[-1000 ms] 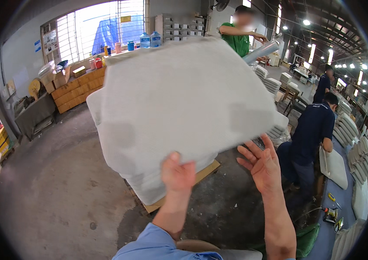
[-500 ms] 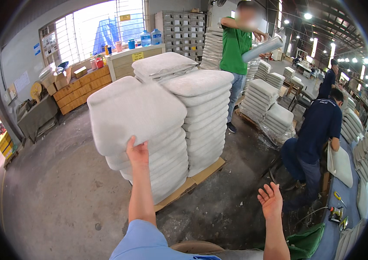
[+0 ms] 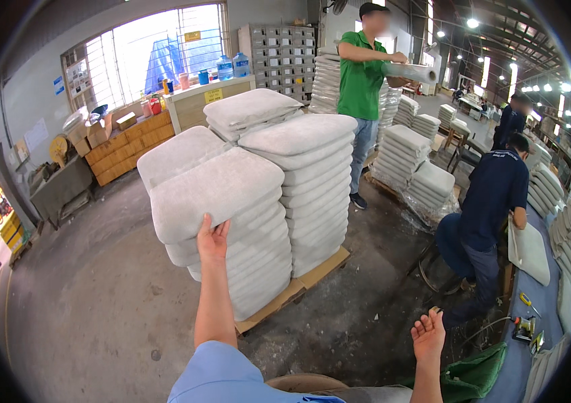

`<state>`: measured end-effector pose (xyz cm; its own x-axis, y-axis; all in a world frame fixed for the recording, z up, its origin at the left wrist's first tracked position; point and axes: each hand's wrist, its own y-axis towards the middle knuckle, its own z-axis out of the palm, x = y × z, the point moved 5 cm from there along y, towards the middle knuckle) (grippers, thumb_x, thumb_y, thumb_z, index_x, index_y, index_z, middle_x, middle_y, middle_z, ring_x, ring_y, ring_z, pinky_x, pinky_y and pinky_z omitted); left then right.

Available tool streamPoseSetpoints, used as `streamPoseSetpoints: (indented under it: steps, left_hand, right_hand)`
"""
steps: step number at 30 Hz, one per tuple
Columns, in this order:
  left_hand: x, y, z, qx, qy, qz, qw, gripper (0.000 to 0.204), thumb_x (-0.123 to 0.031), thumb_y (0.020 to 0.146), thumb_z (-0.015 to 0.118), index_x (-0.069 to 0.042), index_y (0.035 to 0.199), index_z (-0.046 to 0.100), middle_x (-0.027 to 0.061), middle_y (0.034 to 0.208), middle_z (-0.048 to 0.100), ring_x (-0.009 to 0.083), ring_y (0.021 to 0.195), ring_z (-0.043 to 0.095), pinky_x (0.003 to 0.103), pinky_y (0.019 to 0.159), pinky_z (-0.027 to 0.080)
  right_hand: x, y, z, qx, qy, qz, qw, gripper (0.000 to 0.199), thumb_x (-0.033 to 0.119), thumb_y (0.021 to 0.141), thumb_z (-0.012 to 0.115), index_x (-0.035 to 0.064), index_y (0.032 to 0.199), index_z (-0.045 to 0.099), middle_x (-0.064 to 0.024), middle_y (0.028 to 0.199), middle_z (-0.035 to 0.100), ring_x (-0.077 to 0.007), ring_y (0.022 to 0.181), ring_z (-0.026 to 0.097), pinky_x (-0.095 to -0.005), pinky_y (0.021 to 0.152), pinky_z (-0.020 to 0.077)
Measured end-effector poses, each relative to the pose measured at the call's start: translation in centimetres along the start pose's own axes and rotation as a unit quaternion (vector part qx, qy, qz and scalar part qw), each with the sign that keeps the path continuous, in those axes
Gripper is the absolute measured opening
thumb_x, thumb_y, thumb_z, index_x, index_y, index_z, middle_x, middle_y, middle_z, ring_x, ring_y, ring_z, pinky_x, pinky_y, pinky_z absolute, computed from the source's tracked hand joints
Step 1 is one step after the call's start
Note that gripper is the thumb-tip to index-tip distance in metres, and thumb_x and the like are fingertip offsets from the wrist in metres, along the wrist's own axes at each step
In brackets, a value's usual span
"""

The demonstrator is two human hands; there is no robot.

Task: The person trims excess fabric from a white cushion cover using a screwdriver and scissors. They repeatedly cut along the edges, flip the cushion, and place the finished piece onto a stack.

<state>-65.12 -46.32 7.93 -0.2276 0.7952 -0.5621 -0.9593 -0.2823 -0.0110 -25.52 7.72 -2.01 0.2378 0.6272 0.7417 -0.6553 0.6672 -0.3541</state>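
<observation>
Nearest, the right hand (image 3: pixel 428 334) hangs free over the concrete floor (image 3: pixel 97 309), palm up, fingers loosely spread, holding nothing. The left hand (image 3: pixel 212 240) lies flat, fingers together, against the front edge of the top grey seat cushion (image 3: pixel 215 191), which crowns the nearest of four cushion stacks on one wooden pallet (image 3: pixel 295 289). Beyond, three people are at work.

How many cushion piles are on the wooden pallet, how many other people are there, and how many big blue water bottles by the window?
Cushion piles on the pallet: 4
People: 3
Water bottles: 2
Total: 9
</observation>
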Motion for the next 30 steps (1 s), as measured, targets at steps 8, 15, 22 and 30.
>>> streamPoseSetpoints:
  steps: [8,15,22,30]
  left_hand:
    - [0.8,-1.3,1.3,0.038,0.168,0.033,0.984,0.052,-0.048,0.105,0.067,0.003,0.108,0.065,0.0117,0.083,0.07,0.0236,0.069,0.066,0.038,0.07,0.059]
    - [14.9,-12.4,3.5,0.051,0.315,-0.128,0.939,0.087,-0.06,0.104,0.056,0.008,0.154,0.034,0.0286,0.14,0.054,0.0423,0.127,0.059,0.045,0.107,0.049]
    - [35.9,-57.5,11.3,0.538,0.379,-0.551,0.513,0.038,-0.032,0.107,0.062,-0.001,0.129,0.063,0.0181,0.105,0.074,0.0338,0.088,0.076,0.044,0.075,0.065]
    - [40.0,-90.1,33.8,0.828,0.184,-0.413,0.333,0.044,-0.042,0.112,0.053,-0.003,0.132,0.063,0.0097,0.103,0.076,0.0205,0.088,0.075,0.035,0.079,0.062]
  right_hand:
    - [-2.0,-5.8,-11.0,-0.08,0.068,0.03,0.994,0.029,0.031,0.1,0.068,0.0111,0.121,0.065,-0.008,0.088,0.069,-0.0261,0.076,0.07,-0.0405,0.066,0.0571]
    - [2.6,-20.2,-21.6,-0.2,0.002,-0.077,0.977,0.027,0.03,0.109,0.064,0.0064,0.121,0.067,-0.0092,0.096,0.075,-0.0195,0.081,0.074,-0.0345,0.072,0.0593]
    - [13.1,-35.5,-35.2,-0.403,-0.119,-0.278,0.863,0.022,0.022,0.106,0.066,0.003,0.115,0.07,-0.0059,0.093,0.074,-0.0128,0.077,0.07,-0.0286,0.067,0.0554]
    - [22.2,-42.4,-51.9,-0.654,-0.35,-0.233,0.628,0.02,0.02,0.098,0.071,0.0035,0.109,0.072,-0.0077,0.088,0.074,-0.02,0.077,0.072,-0.0357,0.069,0.0545]
